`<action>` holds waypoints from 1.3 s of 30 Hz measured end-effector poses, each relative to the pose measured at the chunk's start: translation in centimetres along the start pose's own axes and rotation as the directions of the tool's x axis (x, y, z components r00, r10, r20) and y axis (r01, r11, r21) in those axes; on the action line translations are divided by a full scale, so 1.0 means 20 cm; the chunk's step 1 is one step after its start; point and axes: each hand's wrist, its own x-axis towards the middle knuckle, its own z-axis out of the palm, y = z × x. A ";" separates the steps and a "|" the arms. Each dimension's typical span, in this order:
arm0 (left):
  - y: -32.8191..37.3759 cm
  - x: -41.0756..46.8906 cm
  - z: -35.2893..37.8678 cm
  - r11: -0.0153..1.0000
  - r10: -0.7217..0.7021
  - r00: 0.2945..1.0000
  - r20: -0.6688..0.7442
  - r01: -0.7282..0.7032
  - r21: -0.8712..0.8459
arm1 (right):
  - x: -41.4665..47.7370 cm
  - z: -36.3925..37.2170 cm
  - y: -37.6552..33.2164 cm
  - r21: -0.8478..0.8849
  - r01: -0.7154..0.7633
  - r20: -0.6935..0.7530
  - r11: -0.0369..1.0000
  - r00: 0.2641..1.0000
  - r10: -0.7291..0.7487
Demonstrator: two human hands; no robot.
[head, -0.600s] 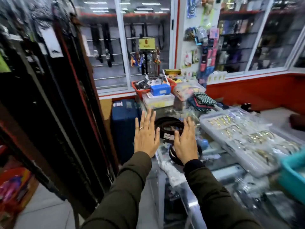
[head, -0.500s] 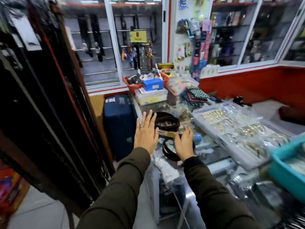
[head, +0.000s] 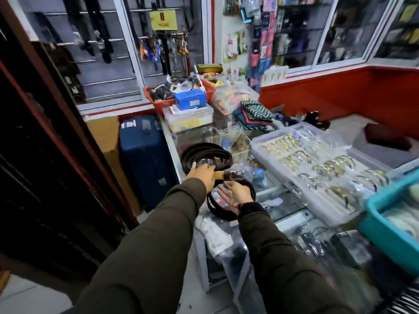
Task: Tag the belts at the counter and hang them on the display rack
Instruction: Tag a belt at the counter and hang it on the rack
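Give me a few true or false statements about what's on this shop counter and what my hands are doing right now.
1. The left hand grips a belt end with a tan tag. True.
2. The right hand is clenched in a fist. False: it is open, palm up, over a coiled belt.
3. A blue box sits by the red basket. True.
4. The clear tray holds folded cloth. False: it holds gold-coloured bangles.
5. A blue suitcase stands beside the counter. True.
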 end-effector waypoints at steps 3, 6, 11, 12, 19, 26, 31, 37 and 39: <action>0.00 0.01 0.02 0.999 0.028 0.991 -0.131 -0.034 -0.041 | 0.00 0.01 -0.01 0.068 0.004 0.024 0.998 1.000 -0.006; -0.01 -0.02 0.04 0.984 0.029 0.973 -0.227 -0.067 -0.162 | 0.00 0.02 -0.01 0.125 0.030 0.028 0.992 0.999 -0.034; -0.03 -0.16 0.03 0.906 -0.075 0.910 -0.407 -0.108 -0.409 | -0.08 0.07 0.00 0.170 0.198 0.134 0.965 0.966 -0.222; -0.04 -0.21 0.03 0.879 -0.114 0.893 -0.436 -0.114 -0.463 | -0.11 0.09 0.00 0.140 0.230 0.153 0.963 0.956 -0.251; -0.18 -0.54 0.02 0.668 -0.437 0.711 -0.551 -0.153 -0.728 | -0.30 0.33 0.11 -0.172 0.483 0.360 0.859 0.842 -0.402; -0.38 -0.89 0.07 0.707 -0.535 0.565 -0.628 -0.106 -0.699 | -0.52 0.54 0.30 -0.371 0.690 0.621 0.621 0.682 -0.387; -0.50 -1.16 0.08 0.719 -0.611 0.433 -0.663 -0.046 -0.693 | -0.67 0.68 0.44 -0.412 0.757 0.740 0.507 0.603 -0.298; -0.67 -1.41 -0.12 0.302 -0.786 0.396 -0.475 -0.424 -0.854 | -0.92 0.87 0.52 -0.288 0.760 0.839 0.582 0.494 -0.230; -0.73 -1.48 -0.20 0.255 -0.805 0.375 -0.459 -0.480 -0.840 | -1.01 0.96 0.52 -0.244 0.757 0.866 0.607 0.452 -0.216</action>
